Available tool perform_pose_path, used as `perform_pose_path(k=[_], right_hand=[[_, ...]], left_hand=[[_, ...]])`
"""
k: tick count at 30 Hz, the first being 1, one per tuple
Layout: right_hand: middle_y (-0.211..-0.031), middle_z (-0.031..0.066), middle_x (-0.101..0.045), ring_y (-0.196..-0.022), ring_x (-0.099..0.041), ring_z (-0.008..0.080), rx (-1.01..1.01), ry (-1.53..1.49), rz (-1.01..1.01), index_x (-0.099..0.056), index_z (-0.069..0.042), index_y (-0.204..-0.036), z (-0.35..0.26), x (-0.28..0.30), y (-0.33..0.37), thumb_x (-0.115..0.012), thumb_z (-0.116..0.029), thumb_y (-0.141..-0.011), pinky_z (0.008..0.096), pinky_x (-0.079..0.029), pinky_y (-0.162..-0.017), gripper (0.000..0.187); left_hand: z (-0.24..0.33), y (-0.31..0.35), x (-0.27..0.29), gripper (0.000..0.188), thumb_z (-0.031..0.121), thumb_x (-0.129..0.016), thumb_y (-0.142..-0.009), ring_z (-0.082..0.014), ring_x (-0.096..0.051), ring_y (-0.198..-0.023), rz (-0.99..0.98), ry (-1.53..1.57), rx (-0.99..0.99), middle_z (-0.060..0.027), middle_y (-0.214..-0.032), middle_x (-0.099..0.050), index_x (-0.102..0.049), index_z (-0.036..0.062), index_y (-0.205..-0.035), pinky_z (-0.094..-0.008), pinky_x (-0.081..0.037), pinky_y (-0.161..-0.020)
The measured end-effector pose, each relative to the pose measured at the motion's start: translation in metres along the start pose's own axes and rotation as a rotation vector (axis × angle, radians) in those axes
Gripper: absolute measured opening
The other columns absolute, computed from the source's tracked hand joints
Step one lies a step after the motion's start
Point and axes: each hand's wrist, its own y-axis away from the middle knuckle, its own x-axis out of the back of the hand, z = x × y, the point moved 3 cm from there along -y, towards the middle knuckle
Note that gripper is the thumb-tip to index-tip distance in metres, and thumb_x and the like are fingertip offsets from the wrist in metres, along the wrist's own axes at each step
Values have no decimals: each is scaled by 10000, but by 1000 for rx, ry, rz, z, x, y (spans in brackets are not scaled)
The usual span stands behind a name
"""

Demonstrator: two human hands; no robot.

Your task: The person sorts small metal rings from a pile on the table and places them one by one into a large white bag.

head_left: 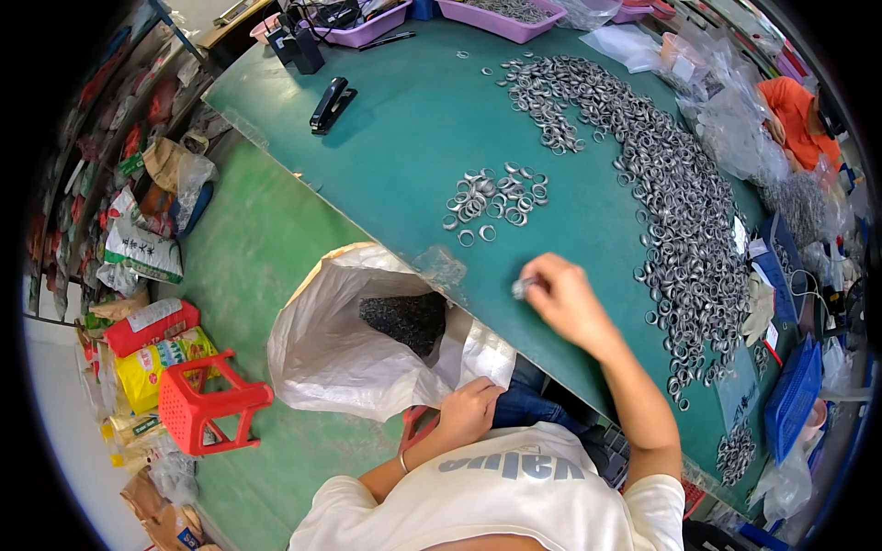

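My right hand (pixel 560 296) rests on the green table (pixel 404 129) near its front edge, fingers pinched on a small metal ring (pixel 521 288). My left hand (pixel 470 410) grips the rim of a white woven sack (pixel 340 349) that stands open below the table edge, with dark metal pieces (pixel 404 319) inside. A small cluster of metal rings (pixel 494 198) lies on the table beyond my right hand. A long curved heap of rings (pixel 675 211) runs along the right side.
A black stapler (pixel 331 104) lies at the table's far left. Purple trays (pixel 501 16) stand along the far edge. A red plastic stool (pixel 211 401) and bags sit on the floor at left. Another person in orange (pixel 795 115) works at far right. Blue baskets (pixel 792 395) stand at right.
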Motion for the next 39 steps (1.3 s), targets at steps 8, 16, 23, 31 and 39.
perform_pose_path(k=[8,16,23,31,39], right_hand=[[-922,172,-610,-902,-617,348,18,12,-6,-606,13,-934,-13,-19,-6,-628,-44,-819,415,-499,-791,130],[-911,155,-623,-870,-625,338,-278,385,56,-612,-1,-915,36,25,-3,-635,-21,-787,438,-501,-751,131],[-791,176,-653,-740,-644,314,-352,184,-103,-616,26,-883,27,49,8,-636,5,-773,392,-493,-673,113],[-723,132,-604,-625,-569,204,-161,265,-9,-598,37,-837,38,35,12,-633,34,-751,347,-460,-589,93],[-809,124,-600,-673,-590,215,80,-211,-113,-605,9,-921,-28,-50,9,-616,33,-763,325,-486,-626,160]], left_hand=[[1,-1,2,122,30,-629,-800,-284,-640,-719,27,-3,-13,-64,-826,-637,-705,74,-885,-384,-519,-613],[1,-2,-2,114,45,-629,-806,-283,-640,-727,13,-1,-22,-61,-830,-640,-708,76,-882,-377,-520,-634],[0,0,-1,124,39,-631,-804,-282,-639,-726,28,7,-14,-60,-821,-632,-707,82,-890,-378,-517,-629],[2,-1,0,129,56,-606,-814,-294,-636,-755,1,-1,-18,-63,-865,-627,-694,74,-907,-390,-525,-635],[3,-3,-2,142,49,-603,-807,-293,-638,-733,-5,-17,-32,-56,-858,-630,-701,79,-906,-392,-525,-621]])
